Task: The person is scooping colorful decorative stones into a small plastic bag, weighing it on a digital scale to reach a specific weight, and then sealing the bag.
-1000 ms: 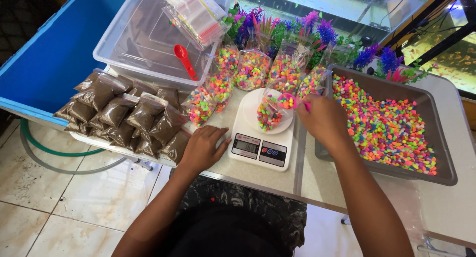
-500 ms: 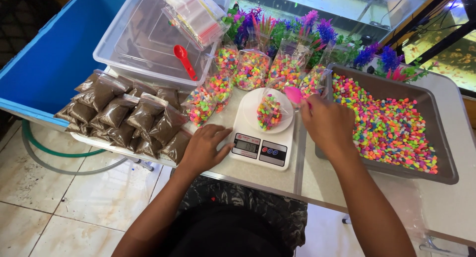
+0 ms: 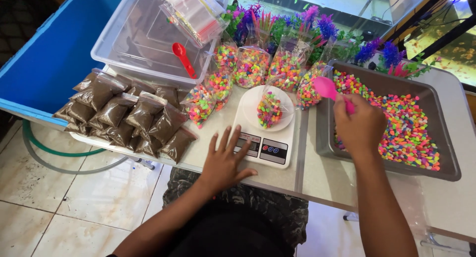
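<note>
My right hand grips a pink plastic scoop, its bowl held over the left edge of a grey tray full of multicoloured gravel. My left hand lies flat and spread on the table, fingertips touching the front left corner of a white kitchen scale. On the scale's round platform stands a small clear bag partly filled with coloured gravel.
Filled bags of coloured gravel stand behind the scale, bags of brown substrate lie at the left. A clear tub holds a red scoop and empty bags. Plastic plants and a blue bin lie beyond.
My right hand has lifted the pink scoop away from the bag on the scale and moved it right, over the gravel tray. My left hand stays put.
</note>
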